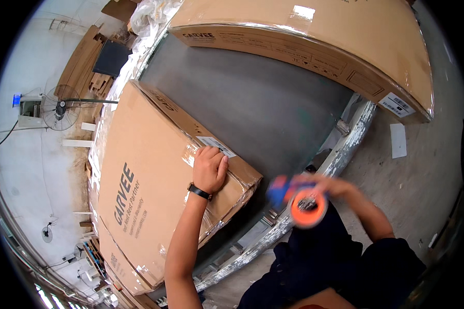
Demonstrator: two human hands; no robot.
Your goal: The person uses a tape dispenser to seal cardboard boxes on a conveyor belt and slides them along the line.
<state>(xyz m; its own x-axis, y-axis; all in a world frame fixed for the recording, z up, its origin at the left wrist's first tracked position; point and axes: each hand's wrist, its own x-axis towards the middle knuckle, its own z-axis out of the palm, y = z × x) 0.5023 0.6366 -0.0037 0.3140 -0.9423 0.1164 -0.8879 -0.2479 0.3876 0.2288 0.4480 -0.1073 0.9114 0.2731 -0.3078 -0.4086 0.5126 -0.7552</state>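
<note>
A large brown cardboard box (pixel 154 170) with dark print on top lies at the left, clear tape along its edges. My left hand (pixel 210 167) rests at its right edge, fingers curled against the cardboard beside a white label (pixel 216 146). A black band circles that wrist. To the right, my right hand (pixel 322 184) is closed around a blue and orange tape dispenser (pixel 296 207), held up apart from the box. Motion blurs the dispenser, and whether tape trails from it cannot be made out.
Under the box is a dark conveyor belt (pixel 242 85) with a worn metal side rail (pixel 345 141). Another long taped carton (pixel 314 44) lies across its far end. A wall fan (pixel 61 109) and flat cardboard (pixel 77 64) are at the left; white paper (pixel 398 141) lies on the floor.
</note>
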